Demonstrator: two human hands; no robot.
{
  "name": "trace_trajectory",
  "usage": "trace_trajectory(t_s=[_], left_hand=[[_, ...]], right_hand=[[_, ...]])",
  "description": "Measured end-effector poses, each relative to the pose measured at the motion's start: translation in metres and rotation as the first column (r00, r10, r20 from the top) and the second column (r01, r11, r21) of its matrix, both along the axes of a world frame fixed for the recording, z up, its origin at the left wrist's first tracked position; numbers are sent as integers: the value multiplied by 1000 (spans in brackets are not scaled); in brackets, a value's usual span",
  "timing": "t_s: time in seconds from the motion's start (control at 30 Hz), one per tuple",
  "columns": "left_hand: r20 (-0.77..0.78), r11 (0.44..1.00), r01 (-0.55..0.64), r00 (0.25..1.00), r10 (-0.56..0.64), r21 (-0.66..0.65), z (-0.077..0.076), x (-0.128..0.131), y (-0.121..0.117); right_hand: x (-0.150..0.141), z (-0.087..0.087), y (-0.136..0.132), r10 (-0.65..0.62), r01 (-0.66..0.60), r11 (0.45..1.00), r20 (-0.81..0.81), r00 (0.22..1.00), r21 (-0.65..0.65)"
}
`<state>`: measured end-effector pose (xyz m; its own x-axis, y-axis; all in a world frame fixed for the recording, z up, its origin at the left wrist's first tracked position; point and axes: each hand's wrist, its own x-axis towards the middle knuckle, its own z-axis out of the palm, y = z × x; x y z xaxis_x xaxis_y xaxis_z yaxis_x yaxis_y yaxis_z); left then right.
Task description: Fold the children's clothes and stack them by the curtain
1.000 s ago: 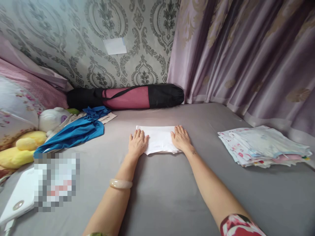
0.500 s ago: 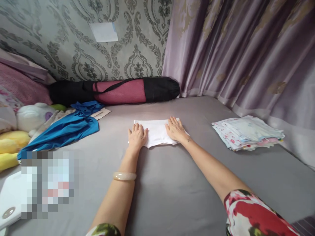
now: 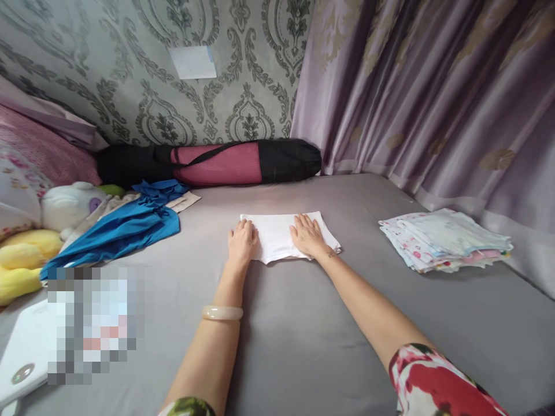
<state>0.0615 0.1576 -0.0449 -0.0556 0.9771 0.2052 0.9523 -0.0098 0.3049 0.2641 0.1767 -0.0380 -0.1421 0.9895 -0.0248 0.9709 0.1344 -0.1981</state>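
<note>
A folded white cloth [image 3: 275, 236] lies flat on the grey bed sheet [image 3: 295, 323] in front of me. My left hand [image 3: 243, 240] rests palm down on its left end, fingers stretched forward. On the right part of the cloth lies my right hand [image 3: 309, 234], flat with the fingers a little spread. The cloth's right edge shows several layers beyond that hand. A pale bangle [image 3: 222, 312] circles my left forearm.
To the right sits a stack of folded printed cloths [image 3: 446, 240]. A black and pink roll bag [image 3: 217, 163] lies along the wall. At left are blue fabric [image 3: 125, 225], plush toys [image 3: 71, 205], a white device [image 3: 34, 346] and a blurred patch. Purple curtains [image 3: 390, 86] hang at right.
My right hand has shifted slightly left on the white cloth, uncovering more of its right end. My left hand stays on the left end. The whole view has swung slightly.
</note>
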Motion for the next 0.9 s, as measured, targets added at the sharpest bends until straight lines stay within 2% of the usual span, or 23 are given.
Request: trace_trajectory(t_s=[0.1,0.2,0.33,0.53,0.73,0.9], left_hand=[[76,999,-25,997,22,33,-2,-5,4],[143,996,-21,990,9,86,-5,-12,8],[162,992,-28,987,7,127,-9,-19,12],[180,987,-69,983,42,148,-11,-24,13],[270,973,-158,956,109,166,-6,-23,15],[382,946,-286,900,211,152,5,-23,13]], right_hand=[[-9,8,1,5,-6,1000,-15,1000,-24],[-25,11,1,52,-51,998,-46,998,20],[-41,2,-1,81,-78,994,-44,996,72],[-42,-8,-2,83,-79,992,-34,996,101],[-43,-2,-1,71,-69,996,-29,997,56],[-65,6,0,89,-84,995,-79,993,61]])
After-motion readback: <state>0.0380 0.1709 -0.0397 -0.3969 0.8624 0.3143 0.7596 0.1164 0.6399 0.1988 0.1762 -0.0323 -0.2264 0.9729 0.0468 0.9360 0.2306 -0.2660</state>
